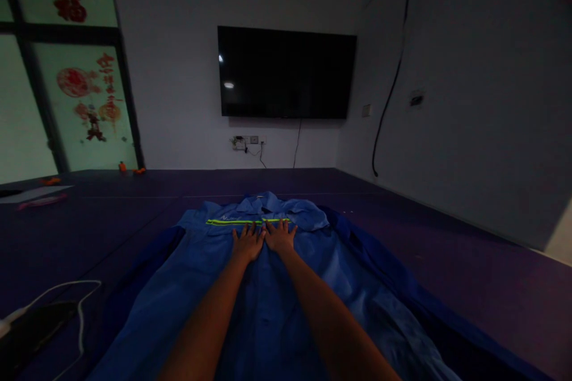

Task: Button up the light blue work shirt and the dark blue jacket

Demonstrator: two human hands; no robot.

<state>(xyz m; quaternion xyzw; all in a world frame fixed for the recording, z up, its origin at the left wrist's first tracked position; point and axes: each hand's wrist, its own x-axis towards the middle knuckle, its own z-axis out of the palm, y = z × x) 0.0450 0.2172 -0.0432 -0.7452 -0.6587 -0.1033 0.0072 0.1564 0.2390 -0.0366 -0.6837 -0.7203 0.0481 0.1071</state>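
Observation:
A blue work jacket (313,274) lies spread out in front of me, its collar at the far end and a bright yellow-green stripe across the chest. Its darker blue sleeves stretch down along both sides. My left hand (248,242) rests on the front just below the stripe, fingers spread. Beside it, my right hand (280,237) lies flat on the cloth, fingers also apart and reaching the stripe. The two thumbs nearly meet at the front's middle line. Neither hand grips anything.
Beneath the jacket is a dark purple surface (469,262). A white cable (81,309) and a dark flat object (38,327) lie at the lower left. Small orange items (139,171) sit near the door. A television (288,74) hangs on the far wall; a black cable (393,80) dangles at right.

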